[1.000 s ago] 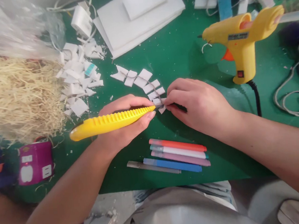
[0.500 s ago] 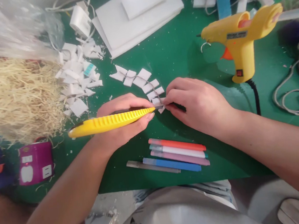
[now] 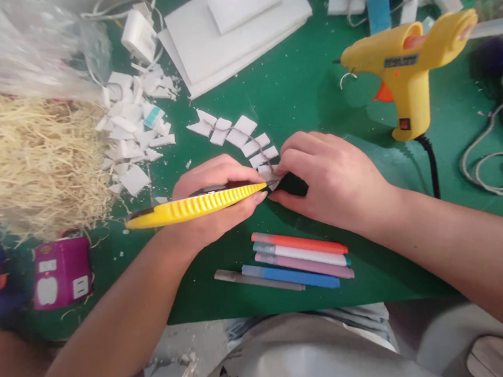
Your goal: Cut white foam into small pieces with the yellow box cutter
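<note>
My left hand (image 3: 215, 186) is closed around a yellow utility knife (image 3: 199, 203) with a ribbed handle. Its dark blade points right, toward the fingertips of my right hand (image 3: 327, 172). Those fingers are bent in a pinch at the near end of a curved chain of white foam pieces (image 3: 242, 131), joined along a thin grey cord (image 3: 260, 144). The blade tip meets the last small piece between both hands; whether it is cutting in, I cannot tell. My right fingertips partly hide that end.
Several markers (image 3: 299, 243) lie near the front edge. A yellow hot glue gun (image 3: 404, 73) stands at right, its black cable (image 3: 430, 162) running down. White foam boards (image 3: 241, 41) are at the back. Foam scraps (image 3: 133, 134), straw-like shreds (image 3: 31, 168) and a purple box (image 3: 61, 272) occupy the left.
The knife in my left hand has shifted slightly right, closer to my right fingers. My right thumb has moved a little down and left. The whole view has drifted slightly.
</note>
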`<state>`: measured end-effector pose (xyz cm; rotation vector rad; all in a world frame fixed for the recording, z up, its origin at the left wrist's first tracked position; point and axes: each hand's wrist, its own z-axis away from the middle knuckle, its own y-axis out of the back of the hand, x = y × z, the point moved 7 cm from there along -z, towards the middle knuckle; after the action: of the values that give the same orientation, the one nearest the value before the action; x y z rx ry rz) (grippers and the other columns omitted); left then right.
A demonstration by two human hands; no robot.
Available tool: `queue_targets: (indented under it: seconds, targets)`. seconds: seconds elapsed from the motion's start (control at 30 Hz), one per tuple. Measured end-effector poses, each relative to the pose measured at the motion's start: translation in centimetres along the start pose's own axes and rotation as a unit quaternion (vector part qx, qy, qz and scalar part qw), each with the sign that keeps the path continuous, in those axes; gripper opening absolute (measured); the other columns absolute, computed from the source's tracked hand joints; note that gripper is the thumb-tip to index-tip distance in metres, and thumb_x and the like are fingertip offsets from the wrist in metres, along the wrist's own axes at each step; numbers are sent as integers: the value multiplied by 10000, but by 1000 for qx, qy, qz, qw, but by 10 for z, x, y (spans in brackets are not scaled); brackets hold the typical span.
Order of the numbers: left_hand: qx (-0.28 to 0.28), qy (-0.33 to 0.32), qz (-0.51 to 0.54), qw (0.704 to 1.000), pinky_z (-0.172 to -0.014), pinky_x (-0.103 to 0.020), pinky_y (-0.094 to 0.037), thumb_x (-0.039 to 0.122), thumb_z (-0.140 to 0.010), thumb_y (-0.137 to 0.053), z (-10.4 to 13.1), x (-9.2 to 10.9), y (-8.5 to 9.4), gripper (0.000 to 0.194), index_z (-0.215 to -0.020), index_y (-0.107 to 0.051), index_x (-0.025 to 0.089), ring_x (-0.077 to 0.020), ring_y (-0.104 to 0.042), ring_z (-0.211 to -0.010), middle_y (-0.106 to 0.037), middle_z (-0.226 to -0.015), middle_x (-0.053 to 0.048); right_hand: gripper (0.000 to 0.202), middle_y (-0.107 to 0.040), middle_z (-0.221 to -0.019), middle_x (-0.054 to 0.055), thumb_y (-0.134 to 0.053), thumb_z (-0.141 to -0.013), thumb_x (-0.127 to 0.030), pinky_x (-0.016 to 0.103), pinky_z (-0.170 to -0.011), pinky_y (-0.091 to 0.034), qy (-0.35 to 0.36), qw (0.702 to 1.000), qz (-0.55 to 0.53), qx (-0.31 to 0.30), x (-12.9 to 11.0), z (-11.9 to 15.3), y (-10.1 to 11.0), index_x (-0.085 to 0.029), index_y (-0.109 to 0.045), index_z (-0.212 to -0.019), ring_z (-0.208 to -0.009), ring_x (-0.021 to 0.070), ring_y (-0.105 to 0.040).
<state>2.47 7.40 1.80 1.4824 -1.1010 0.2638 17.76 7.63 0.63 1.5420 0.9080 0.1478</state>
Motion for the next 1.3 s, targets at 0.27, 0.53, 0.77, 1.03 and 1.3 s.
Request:
queue_targets:
  seconds: [0.27,0.53,0.77,1.03,1.3]
  targets:
    - [-14,-12,-12,1000,-718,-317,-592,246,-865,-700,-2,6,-3,102,-930,-764,291,-175,-693,-744,-769,-876,-2,64,-677,-965,101,-620,-887,-228,358,-716,-416,-7,1000,15,17,-2,0,-2,-183,-663,-903,-845,231,-572]
    - [-12,-28,0,1000,-704,-310,-593,221,-858,-707,-3,7,-2,118,-928,-775,288,-176,-700,-730,-776,-867,-11,90,-733,-990,100,-666,-874,-252,360,-738,-434,-26,999,-7,22,1,3,6,-181,-697,-920,-881,243,-633]
    - [-14,-10,-6,1000,-688,-319,-600,247,-854,-700,-3,5,-3,103,-906,-771,300,-178,-692,-710,-773,-853,-8,115,-731,-1019,102,-664,-872,-260,368,-747,-441,-38,999,9,33,4,5,8,-196,-693,-964,-892,249,-630]
    - [-12,-19,-20,1000,-709,-314,-596,249,-864,-692,-2,7,-4,117,-936,-769,300,-178,-701,-742,-777,-875,-5,235,-723,-1062,126,-648,-887,-261,399,-752,-463,-19,999,39,23,-2,1,0,-169,-703,-1097,-917,274,-599]
    - [-20,-54,-8,998,-688,-311,-581,237,-864,-678,-4,10,-6,130,-934,-748,321,-168,-697,-712,-776,-871,5,416,-730,-1148,150,-564,-897,-156,436,-828,-523,6,1000,-5,30,-5,1,-1,-135,-654,-1303,-987,288,-601]
